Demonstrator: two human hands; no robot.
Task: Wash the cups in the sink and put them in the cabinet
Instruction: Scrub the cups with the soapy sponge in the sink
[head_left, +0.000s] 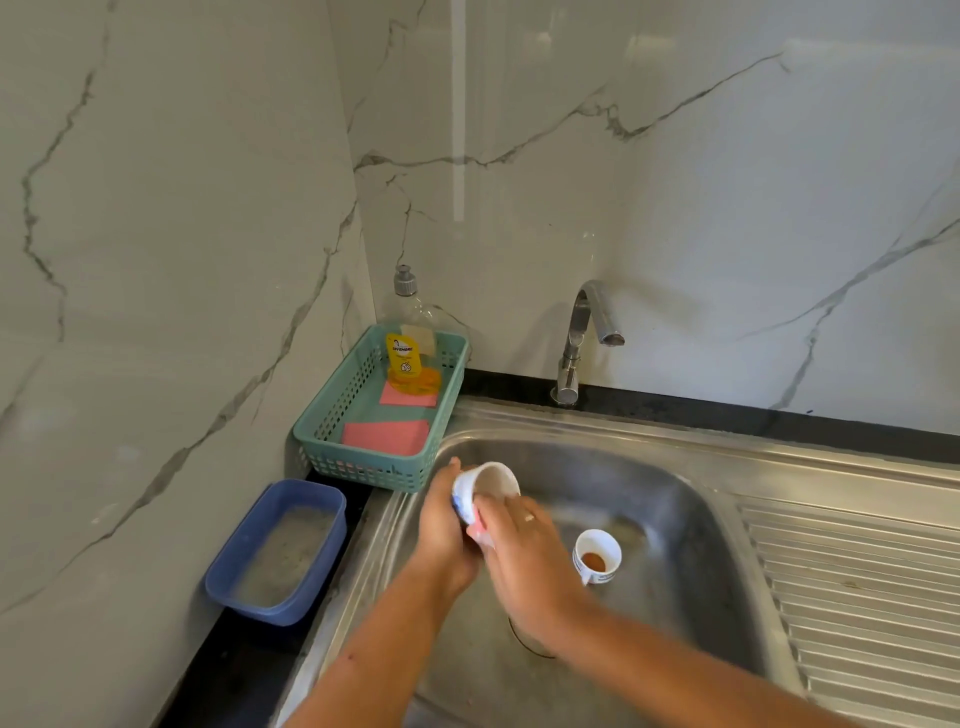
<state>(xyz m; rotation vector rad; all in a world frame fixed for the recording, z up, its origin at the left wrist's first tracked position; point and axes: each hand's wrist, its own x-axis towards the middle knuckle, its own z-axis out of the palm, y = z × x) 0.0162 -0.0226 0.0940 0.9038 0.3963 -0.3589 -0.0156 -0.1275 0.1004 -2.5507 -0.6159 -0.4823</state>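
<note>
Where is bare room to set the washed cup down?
Bare: the ribbed drainboard right of the basin, and basin floor between dirty cup and faucet. Crowded: left counter with basket and blue tub; left hand, right hand with sponge, and held cup fill the basin's left.

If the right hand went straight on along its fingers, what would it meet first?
The white cup gripped by the left hand; the right hand holds a pink cloth against it.

Brushed steel sink (701, 499), glossy marble-look wall (727, 182), perforated plastic basket (317, 441), glazed cup (597, 557).
</note>
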